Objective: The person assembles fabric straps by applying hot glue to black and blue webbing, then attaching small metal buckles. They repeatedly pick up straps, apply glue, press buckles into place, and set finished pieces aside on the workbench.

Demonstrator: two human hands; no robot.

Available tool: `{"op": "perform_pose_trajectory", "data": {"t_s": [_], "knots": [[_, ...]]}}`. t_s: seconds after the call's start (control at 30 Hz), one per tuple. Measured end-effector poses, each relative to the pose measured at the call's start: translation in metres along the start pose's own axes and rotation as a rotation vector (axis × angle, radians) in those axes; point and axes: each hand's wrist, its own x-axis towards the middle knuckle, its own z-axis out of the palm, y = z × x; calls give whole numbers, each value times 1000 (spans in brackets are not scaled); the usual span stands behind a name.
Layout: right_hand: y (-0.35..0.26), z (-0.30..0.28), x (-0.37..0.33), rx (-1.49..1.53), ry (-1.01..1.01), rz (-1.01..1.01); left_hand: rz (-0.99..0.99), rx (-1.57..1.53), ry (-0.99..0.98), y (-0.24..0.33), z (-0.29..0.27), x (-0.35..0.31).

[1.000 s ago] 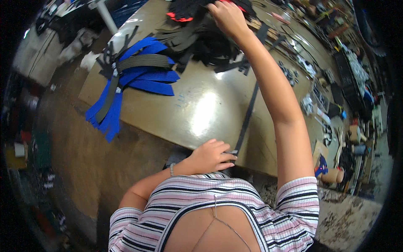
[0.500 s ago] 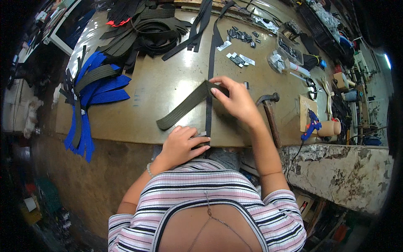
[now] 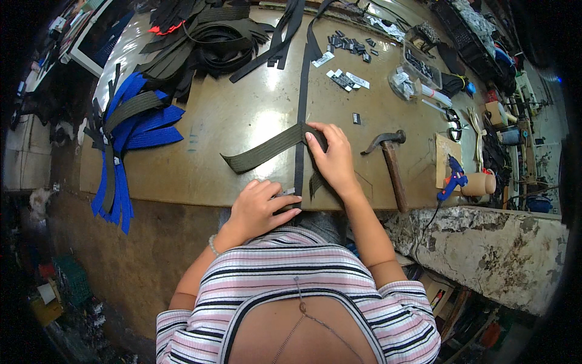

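A dark olive webbing strap (image 3: 264, 151) lies bent over a narrow black strap (image 3: 301, 97), its ribbed free part reaching left and its other end hanging down on the right. My right hand (image 3: 330, 155) pinches the olive strap at the bend, thumb on top. The black strap runs from the table's front edge toward the far side. At that edge my left hand (image 3: 257, 205) has its index finger and thumb closed on the black strap's near end. A small whitish piece (image 3: 290, 192) shows beside its fingers; the rest is hidden.
A hammer (image 3: 394, 170) lies to the right, near a blue glue gun (image 3: 451, 179). Small black clips (image 3: 348, 45), white tags (image 3: 339, 79) and a plastic tub (image 3: 421, 67) sit farther back. Blue straps (image 3: 148, 127) overhang the left edge; dark strap coils (image 3: 224, 48) are piled behind.
My right hand has come nearer and slightly left, lowering the bent olive strap along the black one. Its other end now shows below the hand. My left hand has stayed nearly still.
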Motion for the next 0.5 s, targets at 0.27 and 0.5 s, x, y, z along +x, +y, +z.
{"op": "perform_pose_trajectory", "data": {"t_s": [0.27, 0.5], "knots": [[-4, 11, -7, -114, 56, 9, -10, 19, -41, 0, -4, -1], [-8, 13, -7, -190, 59, 23, 0, 22, -57, 1, -6, 1]]}}
